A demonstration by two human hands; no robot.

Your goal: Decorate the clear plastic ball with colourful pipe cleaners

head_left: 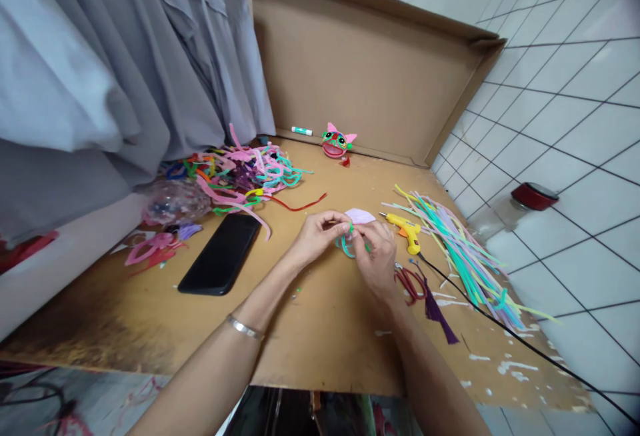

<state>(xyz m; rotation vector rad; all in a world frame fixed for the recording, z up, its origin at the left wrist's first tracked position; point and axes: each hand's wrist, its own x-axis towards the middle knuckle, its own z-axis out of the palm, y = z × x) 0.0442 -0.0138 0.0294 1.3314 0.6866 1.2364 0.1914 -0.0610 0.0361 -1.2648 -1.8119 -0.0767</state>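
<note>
Viewed from my remote station through the head camera, near to far. The bare near part of the tabletop (325,346) lies between the two forearms; a silver bracelet (245,327) circles the left wrist. To the right lie a purple tassel (440,317) and, just beside it, red-handled scissors (411,285), partly behind the right forearm. To the left a dark phone (220,254) lies flat.

At the centre, the left hand (320,233) and right hand (376,249) meet. I read each grip as a pinch, thumb and fingers brought together on a small green-and-turquoise piece (345,247), held above the tabletop; its turquoise part curves below the fingertips. Whether its two colours are joined I cannot tell. Just beyond lies a pale lilac disc (361,215).

To the right rest a yellow glue gun (409,231) and a bundle of straight pastel stems (467,259); to the left, a tangled heap of coloured stems (250,169). Farthest, a pink-eared ornament (335,143) and a white-and-green tube (301,131) stand out before the cardboard panel (350,56).

Progress, as I judge it: the ornament looks largely formed; the held piece is curved but unfinished, its shaping left to complete. The glue gun and scissors lie out of hand.
</note>
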